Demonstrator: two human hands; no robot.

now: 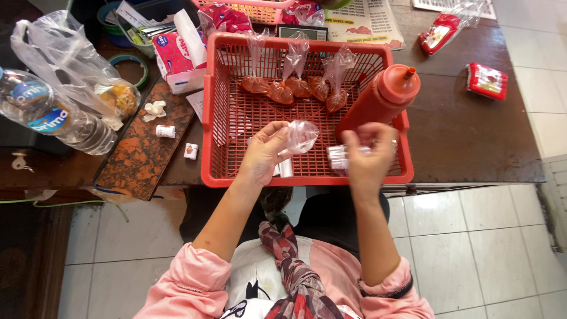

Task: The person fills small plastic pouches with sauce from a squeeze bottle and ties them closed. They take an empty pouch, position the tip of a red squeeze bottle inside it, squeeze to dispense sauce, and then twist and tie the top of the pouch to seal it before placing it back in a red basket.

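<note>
Seated, a person's left hand (263, 152) pinches an empty clear bag (300, 136) over a red basket (215, 118), right hand (367, 155) grip unclear.

your left hand (264, 152) pinches a thin clear glossy plastic bag (300, 136) | basket (214, 106) is red moulded plastic lattice, slightly shiny | squeeze bottle (381, 97) is smooth red plastic | table (460, 133) is dark worn wood, matt | your sleeves (192, 283) are soft pink cloth
</note>
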